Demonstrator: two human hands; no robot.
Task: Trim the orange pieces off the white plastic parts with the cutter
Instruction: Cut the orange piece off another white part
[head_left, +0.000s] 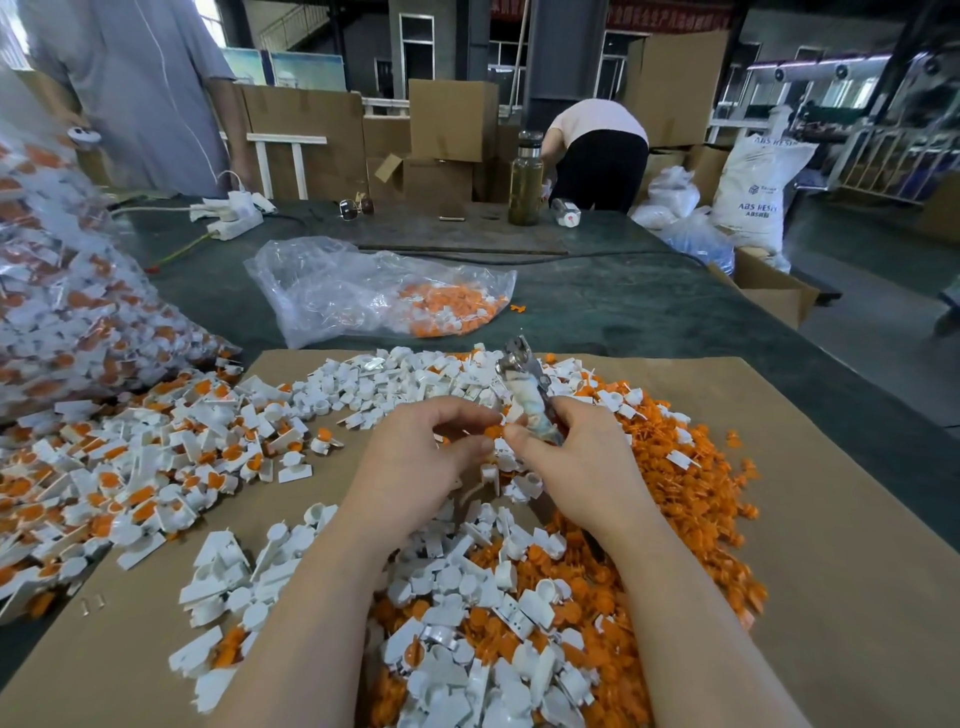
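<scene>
My right hand (576, 462) grips the cutter (527, 387) by its wrapped handles, its metal jaws pointing up and away. My left hand (426, 457) pinches a small white plastic part with an orange piece (492, 431) between thumb and fingers, right beside my right thumb. Both hands hover over a heap of white parts (467, 613) and loose orange pieces (691, 467) on a brown cardboard sheet (831, 519). To the left lies a spread of white parts with orange pieces attached (130, 467).
A big clear bag of untrimmed parts (62, 312) fills the left side. A smaller clear bag with orange pieces (384, 296) lies beyond the cardboard on the green table (623, 301). A bottle (524, 182), sunglasses (356, 207) and a power strip (234, 218) sit farther back. Two persons stand behind.
</scene>
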